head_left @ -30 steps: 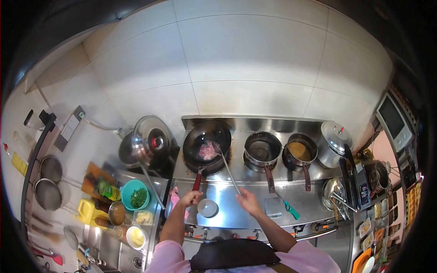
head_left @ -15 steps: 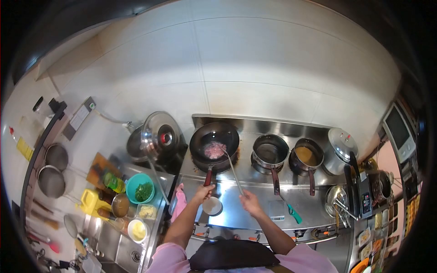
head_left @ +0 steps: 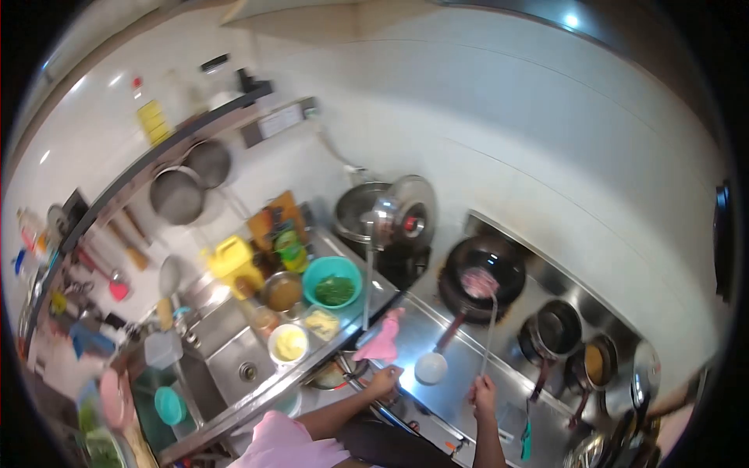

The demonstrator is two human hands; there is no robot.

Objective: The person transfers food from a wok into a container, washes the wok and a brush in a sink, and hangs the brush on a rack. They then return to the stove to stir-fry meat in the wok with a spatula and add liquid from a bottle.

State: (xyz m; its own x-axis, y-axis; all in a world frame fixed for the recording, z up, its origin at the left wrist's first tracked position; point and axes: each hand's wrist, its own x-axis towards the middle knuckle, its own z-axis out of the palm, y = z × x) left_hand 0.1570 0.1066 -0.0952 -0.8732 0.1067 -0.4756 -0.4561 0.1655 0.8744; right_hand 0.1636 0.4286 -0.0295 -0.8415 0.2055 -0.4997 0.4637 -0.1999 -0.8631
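Note:
My right hand (head_left: 484, 395) is closed around the end of a long-handled metal cooking utensil (head_left: 490, 339), whose head is hidden among the pinkish meat pieces (head_left: 478, 282) in the black wok (head_left: 507, 269). The wok rests on the stove, its dark red handle (head_left: 450, 331) pointing toward me with no hand on it. Near the counter's front edge is my left hand (head_left: 383, 383), slightly blurred, its fingers loosely apart and nothing seen in them. Just beyond it lies a pink cloth (head_left: 382, 340). A small white bowl (head_left: 431, 368) sits between my hands.
Two saucepans, a nearer one (head_left: 552, 331) and another with brown liquid (head_left: 596, 365), stand right of the wok. On the left counter are a turquoise bowl of chopped greens (head_left: 334, 290), a white bowl of yellow food (head_left: 289, 344) and a yellow jug (head_left: 232, 265), beside a sink (head_left: 226, 355).
My left hand has let go of the wok handle and moved left toward the pink cloth. The view has swung left. My right hand still holds the utensil in the wok.

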